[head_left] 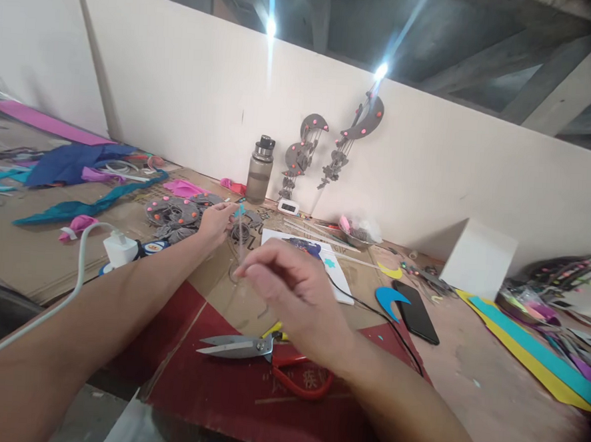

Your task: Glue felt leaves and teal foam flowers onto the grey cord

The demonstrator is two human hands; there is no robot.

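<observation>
My left hand (216, 221) is stretched out over the table and pinches a small teal foam star (239, 211) at its fingertips. A thin clear line (239, 241) runs from the star back to my right hand (291, 291), which is closer to me with its fingers pinched on the line's other end. Grey foam discs with pink dots (173, 210) lie just left of my left hand. Red-handled scissors (262, 352) lie shut on the red sheet below my right hand.
A grey water bottle (259, 169) stands at the wall next to hanging grey crescent ornaments (307, 148). A black phone (415, 312), a white box (478, 259), a white charger (120, 249) with cable, and coloured foam strips (532, 349) lie around.
</observation>
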